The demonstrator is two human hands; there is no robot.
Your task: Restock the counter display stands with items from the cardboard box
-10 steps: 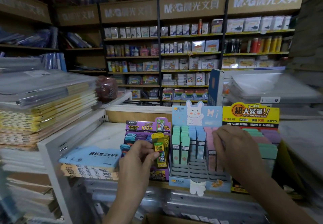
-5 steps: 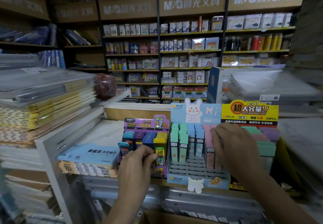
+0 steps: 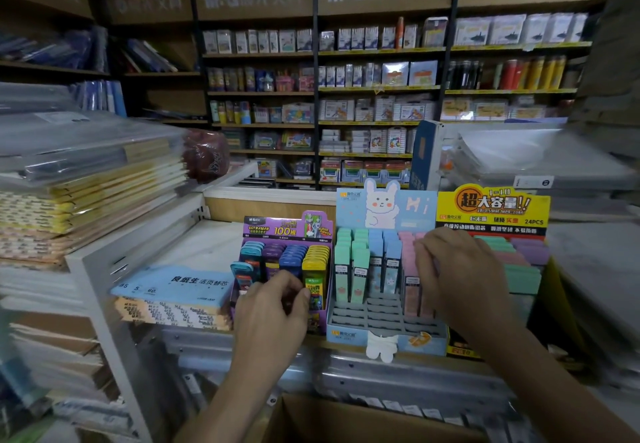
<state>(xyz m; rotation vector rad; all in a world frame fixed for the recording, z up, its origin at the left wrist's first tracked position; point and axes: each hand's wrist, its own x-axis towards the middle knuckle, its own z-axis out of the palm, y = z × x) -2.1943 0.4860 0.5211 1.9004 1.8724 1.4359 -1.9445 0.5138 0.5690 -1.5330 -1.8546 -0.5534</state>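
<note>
Yellow plastic lead case sits in the purple cardboard display stand, at eleven o'clock from the brown cardboard box; left hand pinches it, we judge to seat it. Right hand rests bent on pink cases, steadying them; grip unclear.

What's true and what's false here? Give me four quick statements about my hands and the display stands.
1. The left hand touches a yellow lead case in the purple display stand. True.
2. The bunny display stand's front slots are all filled. False: they are empty.
3. The right hand is over the pink cases. True.
4. The yellow display stand stands left of the purple one. False: the yellow display stand is far right.
</note>
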